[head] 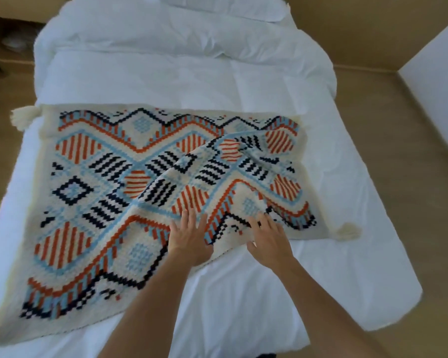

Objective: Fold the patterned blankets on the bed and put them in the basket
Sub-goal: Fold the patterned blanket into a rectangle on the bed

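Your left hand (pixel 189 240) and right hand (pixel 270 241) lie flat, fingers straight, on the patterned blanket's (pixel 93 192) near edge; it stretches left and away across the bed (pixel 321 267), nearer your left.

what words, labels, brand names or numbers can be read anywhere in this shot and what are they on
None: no readable text shows anywhere in this view.
The patterned blanket carries only woven zigzags, diamonds and stripes, no letters or visible tag.
The white duvet, the pillow and the white tassels are plain.
The left hand and right hand bear no writing.
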